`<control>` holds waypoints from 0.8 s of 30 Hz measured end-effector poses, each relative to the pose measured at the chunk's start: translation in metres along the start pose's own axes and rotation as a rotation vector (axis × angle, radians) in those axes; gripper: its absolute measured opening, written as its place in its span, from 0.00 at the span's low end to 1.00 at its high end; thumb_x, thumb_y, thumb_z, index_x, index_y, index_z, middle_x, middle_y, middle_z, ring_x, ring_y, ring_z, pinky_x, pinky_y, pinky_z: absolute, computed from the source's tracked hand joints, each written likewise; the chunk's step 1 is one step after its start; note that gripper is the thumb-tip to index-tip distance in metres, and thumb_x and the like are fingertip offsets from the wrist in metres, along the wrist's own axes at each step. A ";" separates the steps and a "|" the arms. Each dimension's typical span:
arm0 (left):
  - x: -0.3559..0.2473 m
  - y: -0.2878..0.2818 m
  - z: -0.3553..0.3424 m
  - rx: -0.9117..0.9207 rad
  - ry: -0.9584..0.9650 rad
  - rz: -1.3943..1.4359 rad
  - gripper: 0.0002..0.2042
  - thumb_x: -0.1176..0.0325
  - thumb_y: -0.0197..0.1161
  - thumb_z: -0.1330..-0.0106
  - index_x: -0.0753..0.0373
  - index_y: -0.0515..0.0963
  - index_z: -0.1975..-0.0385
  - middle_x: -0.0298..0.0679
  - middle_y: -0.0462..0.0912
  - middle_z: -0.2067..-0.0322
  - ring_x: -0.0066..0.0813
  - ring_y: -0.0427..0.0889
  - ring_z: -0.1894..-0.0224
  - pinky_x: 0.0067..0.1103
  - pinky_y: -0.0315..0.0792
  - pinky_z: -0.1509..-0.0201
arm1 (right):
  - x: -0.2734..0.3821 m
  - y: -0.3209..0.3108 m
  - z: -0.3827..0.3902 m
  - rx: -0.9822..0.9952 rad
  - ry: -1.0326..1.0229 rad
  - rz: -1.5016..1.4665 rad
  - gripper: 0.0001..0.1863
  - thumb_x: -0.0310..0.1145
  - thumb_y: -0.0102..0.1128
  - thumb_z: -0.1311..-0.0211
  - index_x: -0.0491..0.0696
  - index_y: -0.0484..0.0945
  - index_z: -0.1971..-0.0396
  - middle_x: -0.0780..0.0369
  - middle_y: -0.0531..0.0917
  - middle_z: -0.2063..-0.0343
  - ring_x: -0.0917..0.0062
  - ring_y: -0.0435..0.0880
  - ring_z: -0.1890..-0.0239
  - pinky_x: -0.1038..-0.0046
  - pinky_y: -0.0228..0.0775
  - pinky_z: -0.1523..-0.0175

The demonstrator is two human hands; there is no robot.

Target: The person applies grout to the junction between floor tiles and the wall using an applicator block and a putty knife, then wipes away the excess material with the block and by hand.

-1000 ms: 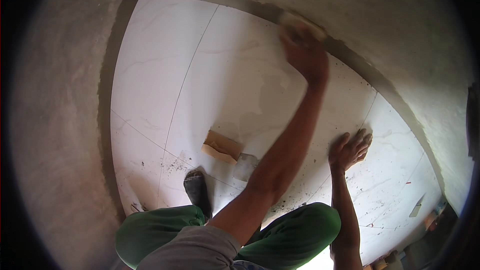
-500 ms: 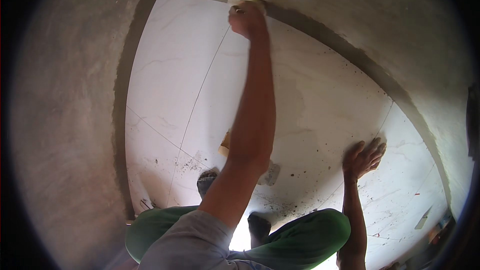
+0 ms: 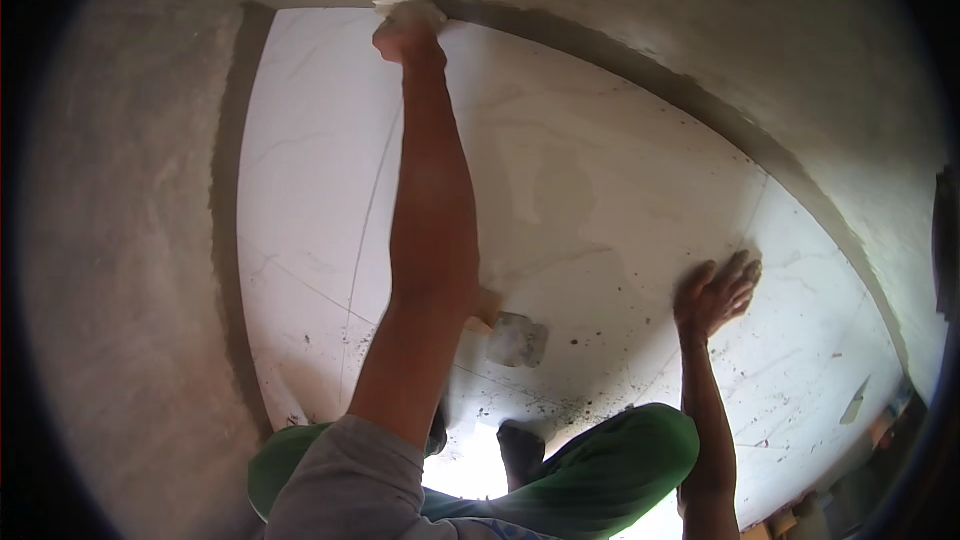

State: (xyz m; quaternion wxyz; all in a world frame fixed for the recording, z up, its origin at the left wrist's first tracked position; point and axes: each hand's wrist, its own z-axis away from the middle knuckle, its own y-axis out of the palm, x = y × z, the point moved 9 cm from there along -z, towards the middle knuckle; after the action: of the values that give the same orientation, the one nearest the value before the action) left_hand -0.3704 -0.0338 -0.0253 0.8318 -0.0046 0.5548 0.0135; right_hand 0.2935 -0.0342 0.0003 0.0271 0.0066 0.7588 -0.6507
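My left arm stretches far forward over white, faintly veined floor tiles [image 3: 330, 120]. At the far edge, against the wall's foot, my left hand [image 3: 402, 32] is closed on a pale pad [image 3: 395, 4]. The hand is blurred, and I cannot tell whether the pad is sponge or cloth. My right hand [image 3: 715, 292] rests on the tiles at the right, fingers spread, holding nothing. Between the arms lies a tool with a grey, blocky head [image 3: 518, 340] and a wooden handle [image 3: 487, 308], partly hidden by my left forearm.
Grey plastered walls [image 3: 130, 220] rise at the left and far side, with a darker mortar band [image 3: 232, 210] along their foot. Dark crumbs scatter over the near tiles. My green-trousered knees [image 3: 640, 450] are bent at the front. A flat sliver [image 3: 855, 405] lies at the right.
In the picture, my left hand and the pad have shifted left along the far wall edge. The grey-headed tool now shows more beside my forearm. My right hand stays flat on the tiles.
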 end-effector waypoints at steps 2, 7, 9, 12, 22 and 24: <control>0.009 -0.002 0.040 -0.043 0.254 -0.179 0.18 0.56 0.66 0.26 0.70 0.85 0.60 0.47 0.90 0.61 0.39 0.90 0.65 0.35 0.85 0.64 | 0.011 -0.009 0.004 0.026 -0.022 -0.026 0.40 0.56 0.43 0.20 0.47 0.58 0.18 0.45 0.55 0.18 0.49 0.50 0.16 0.40 0.42 0.18; 0.072 0.031 0.221 0.023 0.470 -0.396 0.25 0.55 0.53 0.17 0.76 0.74 0.40 0.65 0.83 0.48 0.66 0.84 0.43 0.49 0.78 0.40 | 0.021 -0.013 0.012 0.065 -0.036 -0.072 0.40 0.56 0.44 0.20 0.47 0.59 0.18 0.46 0.56 0.18 0.51 0.51 0.16 0.42 0.43 0.18; 0.091 0.050 0.297 0.237 0.231 -0.190 0.25 0.57 0.53 0.17 0.77 0.72 0.38 0.66 0.82 0.48 0.68 0.83 0.43 0.49 0.77 0.39 | 0.018 -0.012 0.010 0.057 -0.026 -0.068 0.40 0.56 0.44 0.20 0.47 0.59 0.18 0.46 0.57 0.19 0.51 0.52 0.16 0.42 0.43 0.18; 0.028 0.039 0.264 0.034 0.409 -0.172 0.24 0.57 0.54 0.17 0.77 0.72 0.41 0.66 0.83 0.50 0.67 0.84 0.45 0.50 0.77 0.40 | 0.003 -0.015 0.007 0.027 0.001 -0.032 0.39 0.55 0.44 0.20 0.47 0.60 0.19 0.46 0.57 0.19 0.51 0.53 0.16 0.43 0.44 0.18; 0.102 0.047 0.293 0.171 0.343 -0.451 0.26 0.53 0.54 0.17 0.77 0.77 0.43 0.64 0.84 0.48 0.65 0.83 0.43 0.50 0.76 0.37 | 0.026 -0.020 0.017 0.056 -0.041 -0.061 0.38 0.52 0.47 0.20 0.47 0.58 0.18 0.45 0.57 0.19 0.52 0.51 0.16 0.44 0.43 0.17; 0.096 0.068 0.318 0.254 0.282 -0.366 0.27 0.52 0.54 0.17 0.77 0.76 0.42 0.65 0.83 0.47 0.65 0.82 0.41 0.50 0.76 0.36 | 0.017 -0.022 0.005 0.059 -0.029 -0.044 0.38 0.50 0.49 0.20 0.46 0.56 0.18 0.46 0.55 0.19 0.52 0.49 0.15 0.43 0.42 0.16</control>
State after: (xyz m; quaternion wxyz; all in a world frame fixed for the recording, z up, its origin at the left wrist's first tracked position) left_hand -0.0422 0.0429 0.0083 0.7289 -0.0023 0.6524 -0.2077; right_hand 0.2761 -0.0427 0.0206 0.0237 -0.0187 0.7387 -0.6734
